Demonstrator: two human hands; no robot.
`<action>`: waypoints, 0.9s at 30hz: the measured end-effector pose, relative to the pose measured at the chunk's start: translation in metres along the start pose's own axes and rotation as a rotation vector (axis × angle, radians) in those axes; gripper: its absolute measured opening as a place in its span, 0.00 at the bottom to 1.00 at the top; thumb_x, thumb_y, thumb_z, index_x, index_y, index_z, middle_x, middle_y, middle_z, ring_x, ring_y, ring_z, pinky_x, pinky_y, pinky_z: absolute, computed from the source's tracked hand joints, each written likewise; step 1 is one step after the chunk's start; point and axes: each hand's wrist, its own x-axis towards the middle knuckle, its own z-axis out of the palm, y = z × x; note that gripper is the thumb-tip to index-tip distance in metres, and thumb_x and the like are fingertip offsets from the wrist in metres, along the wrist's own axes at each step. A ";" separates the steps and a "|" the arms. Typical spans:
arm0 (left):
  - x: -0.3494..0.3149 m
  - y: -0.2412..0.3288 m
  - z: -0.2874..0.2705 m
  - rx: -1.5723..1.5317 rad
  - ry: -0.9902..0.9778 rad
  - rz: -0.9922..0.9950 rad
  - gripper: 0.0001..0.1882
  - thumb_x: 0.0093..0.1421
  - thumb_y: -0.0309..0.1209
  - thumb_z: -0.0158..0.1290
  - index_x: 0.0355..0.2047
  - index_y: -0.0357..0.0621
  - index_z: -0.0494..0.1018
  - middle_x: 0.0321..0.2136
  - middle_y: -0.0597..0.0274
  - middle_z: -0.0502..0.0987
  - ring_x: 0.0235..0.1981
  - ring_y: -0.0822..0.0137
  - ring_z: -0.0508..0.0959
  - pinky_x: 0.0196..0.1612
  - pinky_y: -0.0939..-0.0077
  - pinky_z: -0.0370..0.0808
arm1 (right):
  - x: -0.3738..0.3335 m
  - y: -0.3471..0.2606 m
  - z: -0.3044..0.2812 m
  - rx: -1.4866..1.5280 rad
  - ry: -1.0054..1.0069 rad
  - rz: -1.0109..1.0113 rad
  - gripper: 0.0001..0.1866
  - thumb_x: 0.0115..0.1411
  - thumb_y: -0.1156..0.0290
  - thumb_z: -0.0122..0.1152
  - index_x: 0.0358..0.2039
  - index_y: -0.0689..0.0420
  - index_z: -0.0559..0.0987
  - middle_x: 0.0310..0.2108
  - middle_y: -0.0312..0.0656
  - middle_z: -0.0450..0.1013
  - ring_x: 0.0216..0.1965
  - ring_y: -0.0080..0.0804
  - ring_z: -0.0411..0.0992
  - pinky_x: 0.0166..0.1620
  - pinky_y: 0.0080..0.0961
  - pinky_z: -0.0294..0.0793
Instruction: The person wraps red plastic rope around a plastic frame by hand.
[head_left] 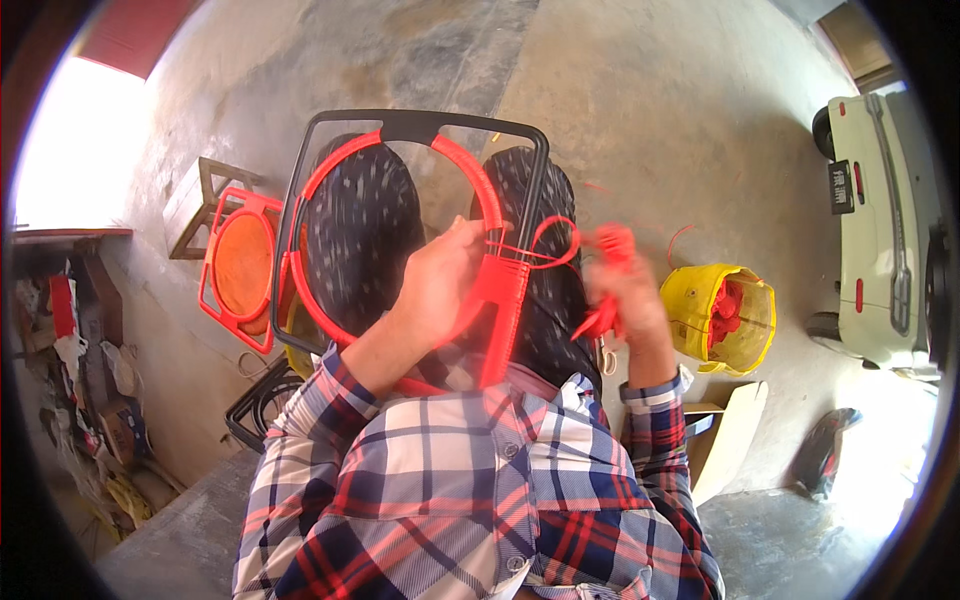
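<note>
A black rectangular frame point(300, 200) with rounded corners rests across my lap. Inside it is a ring point(328, 168) wrapped in red strip, joined to the frame's right side by a red-wrapped section point(507, 290). My left hand point(440, 275) is closed at the ring's right side, its fingertips up by the bare black bars. From there a thin red strip point(556, 222) loops to the right. My right hand point(630, 290), smeared by motion, is closed around a bundle of red strip point(612, 242) that sticks out above and below the fist.
At left, a red frame with an orange disc point(245, 262) leans near a wooden stool point(205, 205). A yellow basket point(690, 310) at right contains red material. Beside my right arm is an open cardboard box point(735, 440). A pale vehicle point(880, 230) stands at far right.
</note>
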 end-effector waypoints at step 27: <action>0.006 0.007 -0.012 0.033 -0.034 -0.031 0.21 0.53 0.26 0.43 0.48 0.31 0.68 0.43 0.41 0.76 0.41 0.51 0.79 0.48 0.57 0.76 | -0.072 0.130 -0.074 -0.168 0.418 0.304 0.06 0.53 0.74 0.61 0.20 0.53 0.74 0.16 0.29 0.68 0.17 0.19 0.64 0.23 0.19 0.63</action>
